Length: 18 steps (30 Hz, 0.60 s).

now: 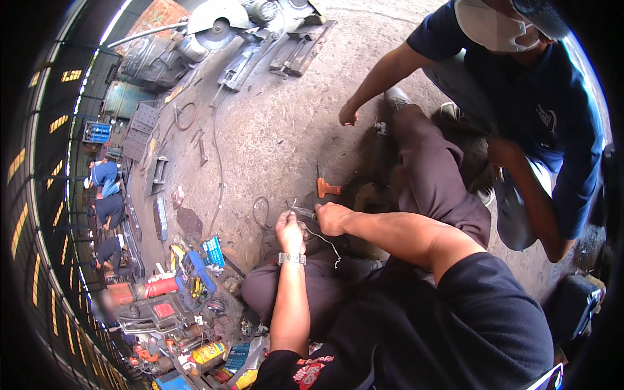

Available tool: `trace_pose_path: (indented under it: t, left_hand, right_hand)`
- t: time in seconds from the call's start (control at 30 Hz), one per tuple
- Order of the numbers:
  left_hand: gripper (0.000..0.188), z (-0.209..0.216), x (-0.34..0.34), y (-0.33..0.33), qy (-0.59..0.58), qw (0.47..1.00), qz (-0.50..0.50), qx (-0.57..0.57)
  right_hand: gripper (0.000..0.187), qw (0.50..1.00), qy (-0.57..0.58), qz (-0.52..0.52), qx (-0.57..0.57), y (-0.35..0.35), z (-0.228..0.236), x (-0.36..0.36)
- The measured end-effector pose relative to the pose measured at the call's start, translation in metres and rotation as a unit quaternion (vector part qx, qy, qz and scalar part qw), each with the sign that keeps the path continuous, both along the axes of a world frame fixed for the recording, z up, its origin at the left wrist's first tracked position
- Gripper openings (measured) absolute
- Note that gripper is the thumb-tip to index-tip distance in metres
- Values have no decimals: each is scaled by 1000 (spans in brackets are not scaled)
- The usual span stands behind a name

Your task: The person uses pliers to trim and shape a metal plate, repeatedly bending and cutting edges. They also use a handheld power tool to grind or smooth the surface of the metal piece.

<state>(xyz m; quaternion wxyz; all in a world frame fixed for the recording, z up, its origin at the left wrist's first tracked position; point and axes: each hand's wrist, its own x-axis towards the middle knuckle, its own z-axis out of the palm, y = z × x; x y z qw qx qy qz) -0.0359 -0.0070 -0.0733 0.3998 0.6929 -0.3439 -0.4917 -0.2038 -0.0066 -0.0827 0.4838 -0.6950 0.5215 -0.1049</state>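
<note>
My left hand (pixel 290 229), with a metal-banded watch on its wrist, is closed in a pinch on a thin wire. Close beside it, my right hand (pixel 333 219) is closed round a slim tool (pixel 305 212) that points toward the left fingertips; its kind is too small to tell. A pale wire (pixel 330 243) trails from between the hands and bends down over my lap. Just beyond, a screwdriver with an orange pistol-shaped handle (pixel 328 188) lies on the floor, its dark shaft pointing away. A thin dark cable loop (pixel 261 213) lies left of my hands.
A masked co-worker in a dark blue shirt (pixel 546 123) crouches at the right, one arm reaching over the floor. Cut-off saws (pixel 218 26) stand at the far left. Tools, bottles and a blue-handled case (pixel 195 273) crowd the left. Several people bend over farther left.
</note>
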Motion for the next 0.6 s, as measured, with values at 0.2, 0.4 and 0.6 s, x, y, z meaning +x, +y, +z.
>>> trace_pose_path:
  t: [0.2,0.4,0.6]
  left_hand:
    - [12,8,-13,-9,3,999,-17,-29]
    - [12,-2,-3,-16,4,999,-11,-35]
    - [16,-2,-10,-15,24,999,-31,-37]
  right_hand:
    - [43,1000,10,-13,14,-4,14,-9]
    - [57,999,-4,-32,-3,-1,0,1]
    - [50,999,4,-32,9,-3,3,-5]
